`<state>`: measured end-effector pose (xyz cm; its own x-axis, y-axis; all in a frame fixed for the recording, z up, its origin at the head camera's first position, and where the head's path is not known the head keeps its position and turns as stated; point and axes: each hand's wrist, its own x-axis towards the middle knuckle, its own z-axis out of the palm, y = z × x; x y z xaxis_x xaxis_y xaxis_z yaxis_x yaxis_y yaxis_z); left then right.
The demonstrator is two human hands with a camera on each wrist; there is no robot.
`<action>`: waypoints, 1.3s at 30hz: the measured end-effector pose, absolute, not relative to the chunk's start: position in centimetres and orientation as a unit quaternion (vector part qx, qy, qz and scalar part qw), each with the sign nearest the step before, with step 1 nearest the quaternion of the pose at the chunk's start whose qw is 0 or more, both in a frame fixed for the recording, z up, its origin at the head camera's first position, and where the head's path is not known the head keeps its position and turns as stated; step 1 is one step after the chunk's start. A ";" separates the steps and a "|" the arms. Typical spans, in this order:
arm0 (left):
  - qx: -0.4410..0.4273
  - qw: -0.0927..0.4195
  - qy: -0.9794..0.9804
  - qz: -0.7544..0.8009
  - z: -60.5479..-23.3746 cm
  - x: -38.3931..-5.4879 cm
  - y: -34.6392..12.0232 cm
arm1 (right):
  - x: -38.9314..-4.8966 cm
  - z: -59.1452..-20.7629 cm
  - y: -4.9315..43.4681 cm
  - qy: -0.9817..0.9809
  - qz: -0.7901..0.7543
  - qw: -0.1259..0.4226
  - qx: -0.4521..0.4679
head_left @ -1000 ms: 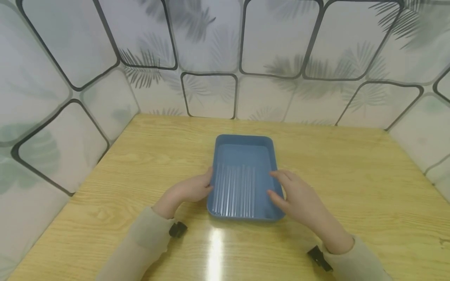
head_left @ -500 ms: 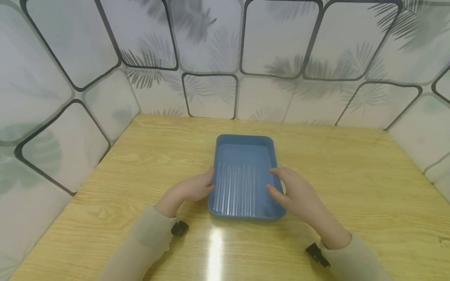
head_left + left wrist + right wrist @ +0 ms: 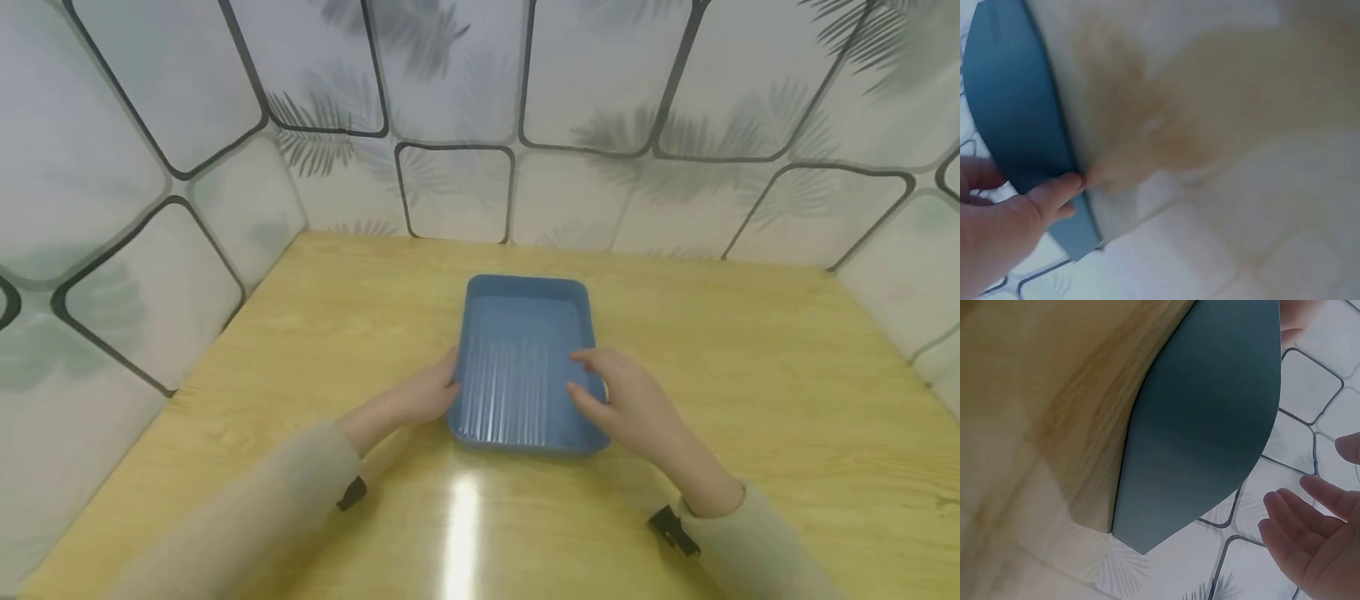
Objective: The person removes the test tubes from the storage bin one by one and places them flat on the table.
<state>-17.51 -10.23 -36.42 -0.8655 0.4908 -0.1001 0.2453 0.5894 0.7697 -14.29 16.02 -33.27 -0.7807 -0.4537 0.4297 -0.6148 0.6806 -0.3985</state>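
Observation:
A blue rectangular tray [image 3: 517, 321] with ribs on part of its floor lies on the wooden table. At its left wall, my left hand [image 3: 422, 395] holds the side, the thumb by the rim. The left wrist view has fingers of the left hand [image 3: 1019, 215] on both faces of the tray wall [image 3: 1019, 106], one tip low near the table. Over the right rim hovers my right hand [image 3: 636, 404], thumb and fingers spread. Seen from the right wrist, that right hand [image 3: 1316, 537] is apart from the tray wall [image 3: 1204, 425], its fingers loosely extended.
The yellow wood-grain table [image 3: 360, 317] surrounds the tray. A patterned wall [image 3: 570, 192] with dark outlines and leaf prints rises behind and at both sides. Small black wrist devices [image 3: 673, 531] sit below the sleeves. A bright reflection streaks the table in front.
The head view has shifted slightly. My left forearm has swung outward to the left while that hand stays at the tray's side. Tray and right hand look nearly the same.

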 end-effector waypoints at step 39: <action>0.044 0.205 0.820 0.533 -36.1 -17.6 -9.4 | -17.8 -35.1 14.0 -0.924 0.260 -0.050 0.274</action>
